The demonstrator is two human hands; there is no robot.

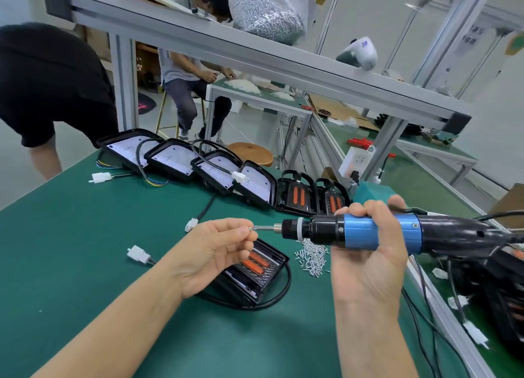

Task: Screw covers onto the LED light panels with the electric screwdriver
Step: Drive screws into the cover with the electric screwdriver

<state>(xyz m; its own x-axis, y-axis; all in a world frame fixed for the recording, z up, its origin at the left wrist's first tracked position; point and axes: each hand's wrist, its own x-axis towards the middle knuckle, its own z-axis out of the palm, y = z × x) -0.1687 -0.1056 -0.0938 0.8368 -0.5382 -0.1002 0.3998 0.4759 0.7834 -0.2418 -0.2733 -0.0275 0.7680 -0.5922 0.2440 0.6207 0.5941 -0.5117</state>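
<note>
My right hand (368, 253) grips the blue and black electric screwdriver (354, 231), held level above the table with its bit pointing left. My left hand (215, 250) pinches a small screw (251, 228) against the bit's tip. Below my left hand lies a black LED light panel (263, 270), back side up, with two orange strips and a black cable looped round it. A loose pile of screws (310, 257) lies on the green mat (85, 250) just right of that panel.
Several panels (170, 156) with white faces up stand in a row at the back, then two back-side-up panels (297, 192). White connectors (139, 254) and cables lie about. More black panels (499, 287) pile at right. A bag of screws (269, 12) sits on the shelf. Two people are behind.
</note>
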